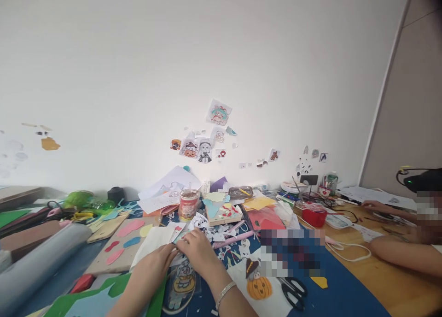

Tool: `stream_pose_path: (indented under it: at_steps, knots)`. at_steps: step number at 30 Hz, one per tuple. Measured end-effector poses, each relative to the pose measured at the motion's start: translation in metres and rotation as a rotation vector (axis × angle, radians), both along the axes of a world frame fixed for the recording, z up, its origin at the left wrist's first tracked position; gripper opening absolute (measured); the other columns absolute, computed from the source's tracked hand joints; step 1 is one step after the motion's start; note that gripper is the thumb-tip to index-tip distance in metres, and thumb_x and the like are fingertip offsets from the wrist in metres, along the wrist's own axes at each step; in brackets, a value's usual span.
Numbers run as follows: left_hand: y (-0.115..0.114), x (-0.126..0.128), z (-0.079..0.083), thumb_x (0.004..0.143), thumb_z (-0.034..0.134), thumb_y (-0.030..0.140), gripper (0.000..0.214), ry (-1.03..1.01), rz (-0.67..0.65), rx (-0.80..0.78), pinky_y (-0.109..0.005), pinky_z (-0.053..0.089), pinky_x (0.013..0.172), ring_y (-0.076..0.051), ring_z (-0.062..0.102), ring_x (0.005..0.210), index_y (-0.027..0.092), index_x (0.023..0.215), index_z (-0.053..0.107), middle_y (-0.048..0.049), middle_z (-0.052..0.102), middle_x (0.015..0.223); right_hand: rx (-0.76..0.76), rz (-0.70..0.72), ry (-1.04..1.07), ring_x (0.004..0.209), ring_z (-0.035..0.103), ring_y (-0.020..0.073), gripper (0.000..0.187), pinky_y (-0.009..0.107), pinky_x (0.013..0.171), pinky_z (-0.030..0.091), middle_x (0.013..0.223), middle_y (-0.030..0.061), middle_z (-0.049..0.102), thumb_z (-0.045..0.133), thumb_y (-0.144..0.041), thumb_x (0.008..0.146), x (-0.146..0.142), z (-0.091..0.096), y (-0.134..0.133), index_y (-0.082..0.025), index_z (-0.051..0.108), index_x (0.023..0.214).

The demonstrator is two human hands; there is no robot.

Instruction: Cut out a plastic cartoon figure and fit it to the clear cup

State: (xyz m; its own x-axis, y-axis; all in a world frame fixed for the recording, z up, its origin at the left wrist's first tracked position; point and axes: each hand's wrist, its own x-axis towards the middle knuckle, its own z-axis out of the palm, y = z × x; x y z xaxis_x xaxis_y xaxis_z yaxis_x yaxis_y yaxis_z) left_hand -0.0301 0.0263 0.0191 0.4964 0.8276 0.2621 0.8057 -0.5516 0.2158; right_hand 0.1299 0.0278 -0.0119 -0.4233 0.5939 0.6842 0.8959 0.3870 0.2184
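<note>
My left hand and my right hand meet over the cluttered middle of the table. Their fingers are bent and pinched together at the tips. Whatever lies between them is mostly hidden; a bit of pale paper shows just beyond the fingertips. Below my wrists lies a clear plastic sheet with a coloured cartoon figure. White paper is beside my left hand. To the right of my right forearm, a drawing of a pumpkin lies on white paper near black-handled scissors.
A red-and-white tub stands behind my hands among paper scraps. A cardboard piece with coloured shapes lies left, beside a grey roll. A red box stands right. Another person's arm rests at the far right.
</note>
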Motion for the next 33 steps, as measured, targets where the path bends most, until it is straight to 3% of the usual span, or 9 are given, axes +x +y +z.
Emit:
stream_pose_path:
  at_steps: [3,12,16,19,22,25,28,30,33]
  knots:
    - [0.001,-0.003,0.001,0.088,0.027,0.033,0.032,0.021,-0.001,-0.002,-0.03,0.044,0.069,-0.024,0.065,0.087,0.02,0.092,0.056,-0.0084,0.069,0.093,-0.013,0.004,-0.01,0.073,0.049,0.0161,0.01,0.025,0.059,0.035,0.072,-0.0009,0.056,0.052,-0.027,0.089,-0.002,0.003,-0.006,-0.021,0.06,0.084]
    - [0.004,-0.009,0.0,0.089,0.022,0.042,0.039,-0.174,-0.258,-0.156,-0.024,0.042,0.063,-0.019,0.061,0.072,0.021,0.072,0.05,-0.0049,0.066,0.076,-0.072,0.091,0.005,0.069,0.052,0.0161,0.013,0.026,0.056,0.035,0.069,-0.0008,0.06,0.052,-0.023,0.088,0.0,0.016,-0.029,-0.019,0.059,0.078]
    - [0.005,-0.008,-0.009,0.088,0.026,0.04,0.035,-0.087,-0.271,-0.1,-0.026,0.042,0.066,-0.021,0.062,0.076,0.021,0.079,0.054,-0.0062,0.067,0.081,-0.203,0.166,0.044,0.068,0.055,0.0152,0.011,0.024,0.058,0.038,0.071,-0.0006,0.063,0.055,-0.025,0.086,0.001,0.012,-0.029,-0.019,0.06,0.078]
    - [0.006,-0.003,-0.009,0.088,0.029,0.037,0.032,-0.019,-0.201,-0.06,-0.027,0.043,0.068,-0.022,0.064,0.08,0.02,0.084,0.056,-0.007,0.068,0.085,-0.274,0.182,0.112,0.074,0.057,0.0156,0.01,0.024,0.066,0.04,0.074,-0.0004,0.065,0.053,-0.021,0.086,0.002,0.013,-0.024,-0.02,0.063,0.083]
    - [0.008,0.0,-0.003,0.089,0.028,0.034,0.033,0.03,-0.051,-0.003,-0.03,0.044,0.07,-0.024,0.064,0.086,0.02,0.092,0.058,-0.0079,0.068,0.091,-0.253,0.065,0.19,0.087,0.056,0.0203,0.017,0.032,0.077,0.04,0.087,0.0011,0.066,0.061,-0.021,0.079,0.011,0.018,-0.018,-0.025,0.064,0.096]
    - [0.015,-0.002,-0.002,0.091,0.024,0.033,0.039,0.057,0.082,0.091,-0.032,0.045,0.073,-0.025,0.062,0.091,0.017,0.099,0.059,-0.0106,0.067,0.095,-0.182,-0.29,0.335,0.094,0.054,0.0279,0.04,0.04,0.078,0.04,0.101,0.0085,0.062,0.074,-0.023,0.063,0.033,0.018,-0.015,-0.025,0.063,0.101]
    - [0.02,-0.005,-0.012,0.088,0.033,0.026,0.039,0.118,0.199,0.232,-0.035,0.045,0.077,-0.028,0.056,0.1,0.016,0.12,0.052,-0.0139,0.061,0.106,-0.192,-0.611,0.477,0.093,0.055,0.0319,0.025,0.039,0.072,0.042,0.098,0.0145,0.062,0.075,-0.021,0.061,0.057,0.009,-0.012,-0.02,0.068,0.085]
    - [0.018,-0.004,-0.019,0.084,0.038,0.021,0.044,0.153,0.251,0.304,-0.038,0.044,0.079,-0.031,0.051,0.106,0.017,0.127,0.048,-0.0158,0.056,0.115,-0.308,-0.63,0.539,0.087,0.059,0.0298,0.016,0.034,0.065,0.043,0.097,0.0154,0.062,0.073,-0.022,0.064,0.066,0.002,-0.01,-0.019,0.068,0.08]
    - [0.008,0.006,-0.016,0.083,0.04,0.02,0.036,0.182,0.185,0.309,-0.043,0.042,0.085,-0.033,0.046,0.113,0.017,0.114,0.058,-0.0156,0.054,0.12,-0.391,-0.569,0.597,0.079,0.062,0.0247,0.009,0.03,0.062,0.043,0.093,0.0138,0.064,0.065,-0.012,0.069,0.066,-0.004,-0.003,-0.017,0.067,0.076]
